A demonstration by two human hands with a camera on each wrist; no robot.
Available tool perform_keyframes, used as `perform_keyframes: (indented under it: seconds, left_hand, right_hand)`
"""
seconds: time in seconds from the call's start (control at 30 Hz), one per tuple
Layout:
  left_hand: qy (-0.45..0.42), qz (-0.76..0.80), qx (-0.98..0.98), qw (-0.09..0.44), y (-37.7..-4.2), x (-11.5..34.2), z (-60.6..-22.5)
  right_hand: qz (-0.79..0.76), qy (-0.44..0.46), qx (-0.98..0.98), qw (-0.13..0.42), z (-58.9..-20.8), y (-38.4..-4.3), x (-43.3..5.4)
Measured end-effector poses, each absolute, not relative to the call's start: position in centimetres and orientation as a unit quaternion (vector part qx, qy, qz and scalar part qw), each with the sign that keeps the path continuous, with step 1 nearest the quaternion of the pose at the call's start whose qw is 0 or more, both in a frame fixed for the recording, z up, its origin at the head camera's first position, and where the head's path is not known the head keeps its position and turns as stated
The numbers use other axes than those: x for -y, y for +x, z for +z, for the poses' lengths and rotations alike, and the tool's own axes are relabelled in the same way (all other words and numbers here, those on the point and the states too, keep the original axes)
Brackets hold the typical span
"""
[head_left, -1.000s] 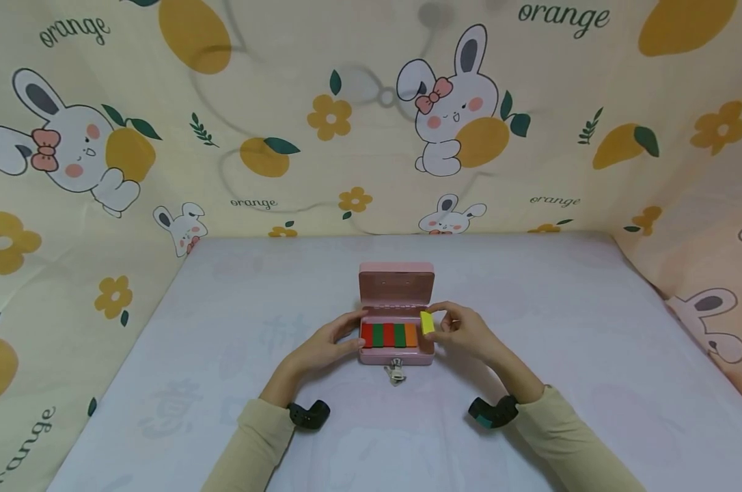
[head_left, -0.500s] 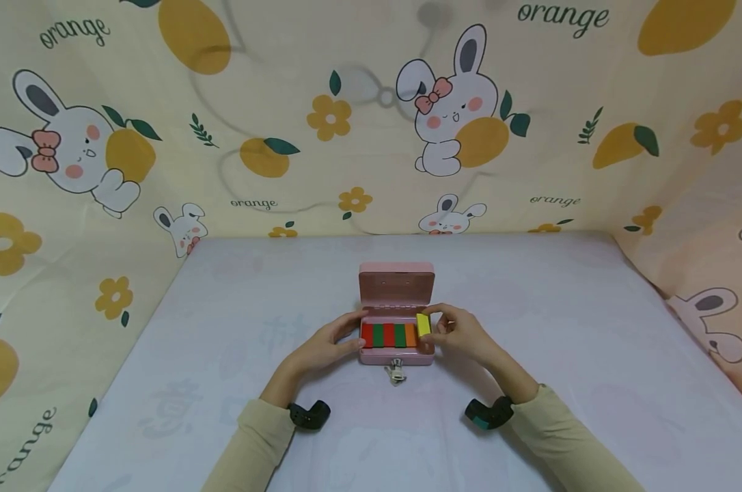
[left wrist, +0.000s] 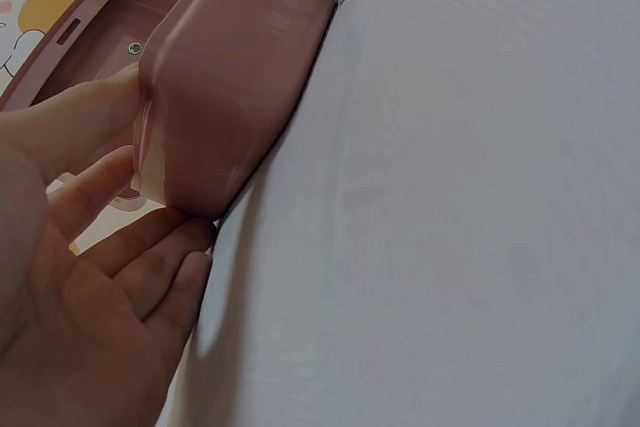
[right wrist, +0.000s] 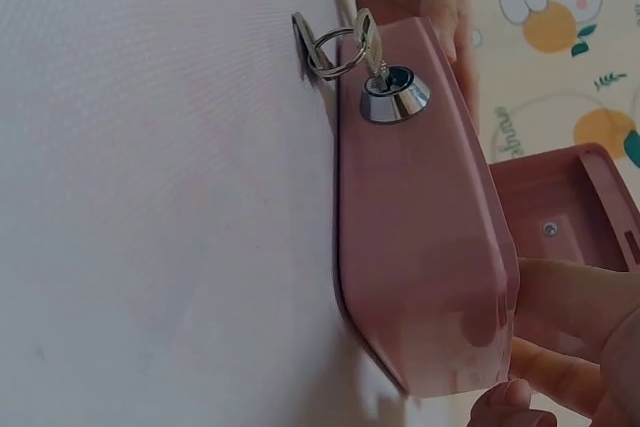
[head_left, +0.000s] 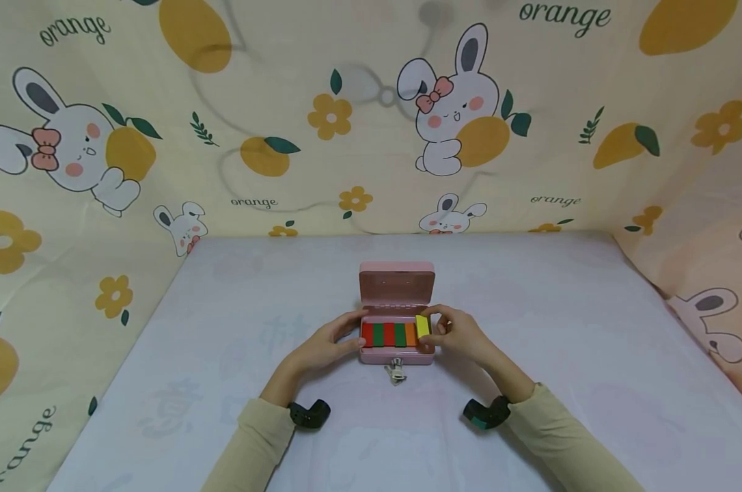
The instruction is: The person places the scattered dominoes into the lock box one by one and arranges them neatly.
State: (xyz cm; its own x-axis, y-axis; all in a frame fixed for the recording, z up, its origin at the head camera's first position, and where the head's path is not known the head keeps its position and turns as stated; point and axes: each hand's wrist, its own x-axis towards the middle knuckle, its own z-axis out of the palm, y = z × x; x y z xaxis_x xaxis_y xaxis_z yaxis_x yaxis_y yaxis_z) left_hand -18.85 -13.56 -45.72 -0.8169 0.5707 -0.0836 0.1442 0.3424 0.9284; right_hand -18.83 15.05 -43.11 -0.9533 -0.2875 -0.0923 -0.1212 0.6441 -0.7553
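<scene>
A pink cash box (head_left: pixel 397 359) stands on the white cloth with its lid (head_left: pixel 397 287) raised. My left hand (head_left: pixel 324 345) holds the box's left end, thumb on the front part of the rim and a finger towards the back. Red, green and orange blocks (head_left: pixel 389 335) lie in a row inside. At the row's right end, my right hand (head_left: pixel 463 335) pinches a yellow block (head_left: pixel 423 326) between thumb and finger, slightly tilted over the box's right end. The right wrist view shows the box front (right wrist: pixel 420 217) but the yellow block is hidden there.
A key with a ring (right wrist: pixel 345 52) sits in the lock (right wrist: pixel 395 97) at the box's front. White cloth (head_left: pixel 254 280) covers the table around the box. A patterned curtain (head_left: pixel 371 157) hangs behind and at both sides.
My right hand has moved a little left with the yellow block, from the box's right edge to beside the orange block. My left hand and the box have stayed in place.
</scene>
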Motion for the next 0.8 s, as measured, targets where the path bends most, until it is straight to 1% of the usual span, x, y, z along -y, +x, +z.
perform_keyframes:
  seconds: [0.23,0.6,0.8]
  left_hand:
    - [0.23,0.528,-0.792,0.201,-18.9,13.6,-45.7]
    - [0.233,0.529,-0.791,0.203,-18.9,13.6,-45.7]
    - [0.234,0.528,-0.791,0.202,-18.9,13.6,-45.7]
  right_hand:
    - [-0.358,-0.127,-0.921,0.09,-42.9,-18.7,-14.6]
    - [-0.287,-0.09,-0.946,0.118,-42.1,-18.8,-13.8]
    - [-0.258,-0.077,-0.955,0.124,-42.0,-18.9,-13.3]
